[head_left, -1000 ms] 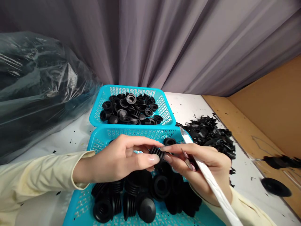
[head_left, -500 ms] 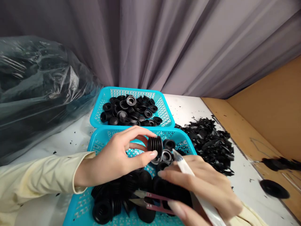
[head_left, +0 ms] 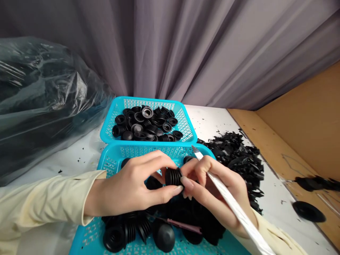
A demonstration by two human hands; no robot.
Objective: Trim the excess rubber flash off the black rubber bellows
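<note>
My left hand (head_left: 138, 182) is closed, its thumb and fingers around a small black ribbed rubber bellows (head_left: 173, 176). Thumb and fingertips of my right hand (head_left: 217, 187) pinch the right end of that bellows. The same hand also carries a slim white-wrapped tool (head_left: 230, 200), whose dark pointed tip points up and away from the bellows. Below both hands, pink-handled thread snips (head_left: 184, 225) lie on black rubber parts (head_left: 163, 235) in the near blue basket (head_left: 90, 235). My hands hide part of this basket's contents.
A second blue basket (head_left: 106, 129) behind holds several black bellows. Black rubber scraps (head_left: 233, 152) are heaped on the white table (head_left: 209, 122) at right. A large clear plastic bag (head_left: 47, 106) stands at left. A black round part (head_left: 308, 211) lies at far right.
My right hand has risen from beside the snips to the bellows and now pinches its end. The snips lie apart from that hand. My left hand keeps hold of the bellows.
</note>
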